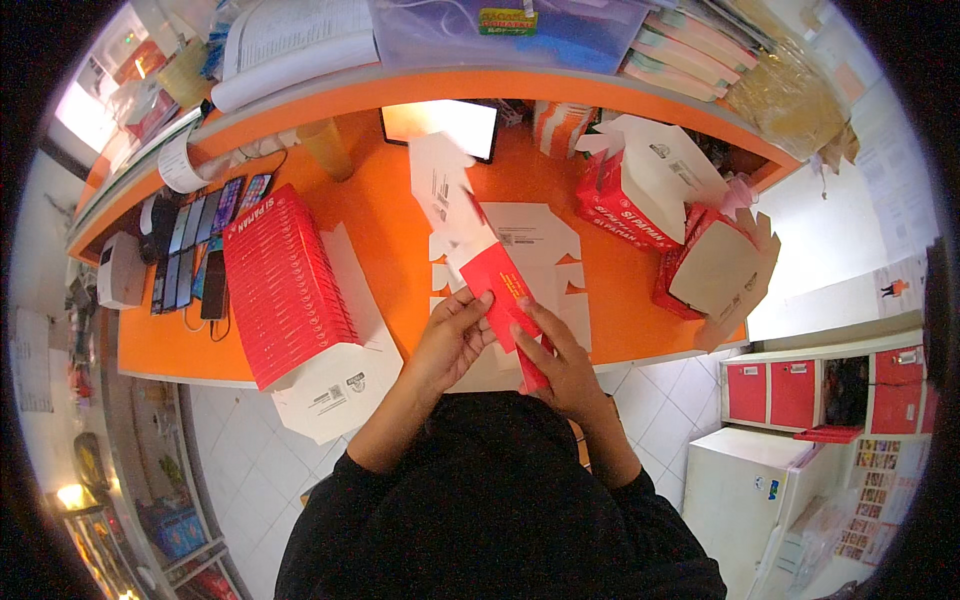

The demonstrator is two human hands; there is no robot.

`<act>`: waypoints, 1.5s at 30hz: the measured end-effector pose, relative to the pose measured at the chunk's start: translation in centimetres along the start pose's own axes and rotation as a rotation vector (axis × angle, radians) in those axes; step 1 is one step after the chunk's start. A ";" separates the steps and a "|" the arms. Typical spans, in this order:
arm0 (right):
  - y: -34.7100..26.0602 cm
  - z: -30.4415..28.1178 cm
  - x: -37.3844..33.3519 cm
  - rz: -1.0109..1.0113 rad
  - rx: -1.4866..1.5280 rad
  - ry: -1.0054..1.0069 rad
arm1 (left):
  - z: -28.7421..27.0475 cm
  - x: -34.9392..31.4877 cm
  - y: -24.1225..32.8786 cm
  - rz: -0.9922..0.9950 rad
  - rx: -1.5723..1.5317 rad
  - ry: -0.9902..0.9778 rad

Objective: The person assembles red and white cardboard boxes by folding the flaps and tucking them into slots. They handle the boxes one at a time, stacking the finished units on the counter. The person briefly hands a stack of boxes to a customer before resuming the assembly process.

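Both my hands hold a red and white cardboard box (495, 285), partly folded and tilted above the orange table. Its white flap end reaches away from me and is smeared by motion. My left hand (455, 340) is closed on its near left edge, thumb on the red side. My right hand (565, 365) grips the near right part, fingers against the red panel. Beneath the box a flat white cardboard blank (555, 250) with cut slots lies on the table. To the left is a fanned stack of red box blanks (290, 290) with white undersides.
Red boxes with white flaps (650, 185) sit at the table's right, one box (720, 270) near the edge. Several phones (185, 250) with cables lie at the left. A lit screen (440, 125) stands under the orange shelf (330, 105). The shelf holds a clear plastic bin (500, 40).
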State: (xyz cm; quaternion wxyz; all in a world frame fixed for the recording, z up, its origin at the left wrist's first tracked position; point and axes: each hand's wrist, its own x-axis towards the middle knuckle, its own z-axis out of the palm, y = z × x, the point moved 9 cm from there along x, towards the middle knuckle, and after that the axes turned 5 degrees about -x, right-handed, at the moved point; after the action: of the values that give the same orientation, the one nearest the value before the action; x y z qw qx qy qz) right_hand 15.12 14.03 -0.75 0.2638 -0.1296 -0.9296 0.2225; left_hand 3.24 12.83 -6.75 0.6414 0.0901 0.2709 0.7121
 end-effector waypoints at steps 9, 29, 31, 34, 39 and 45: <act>0.7 -2.0 1.5 0.209 -0.061 0.123 | 2.2 -0.7 -1.0 0.152 0.087 -0.001; 4.9 -1.5 -0.9 0.537 0.781 0.426 | 5.0 -1.6 0.6 0.129 1.149 -0.137; 6.1 -3.8 0.3 0.483 0.348 0.386 | 5.1 -2.6 1.3 0.139 1.266 -0.240; 7.8 -3.9 0.7 0.464 0.130 0.318 | 4.2 -2.8 1.0 0.147 1.317 -0.315; 9.5 -2.4 0.8 0.568 0.326 0.285 | 0.6 -1.6 -0.5 0.005 1.203 -0.243; 4.9 -0.9 2.8 0.201 0.100 0.031 | -1.2 -0.3 -0.4 -0.079 0.928 -0.043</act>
State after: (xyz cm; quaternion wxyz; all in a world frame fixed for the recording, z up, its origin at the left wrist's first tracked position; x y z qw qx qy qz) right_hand 13.87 19.63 -1.21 0.2606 -0.2121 -0.8955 0.2918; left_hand 3.08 12.21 -7.86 0.5653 0.3720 0.5507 0.4887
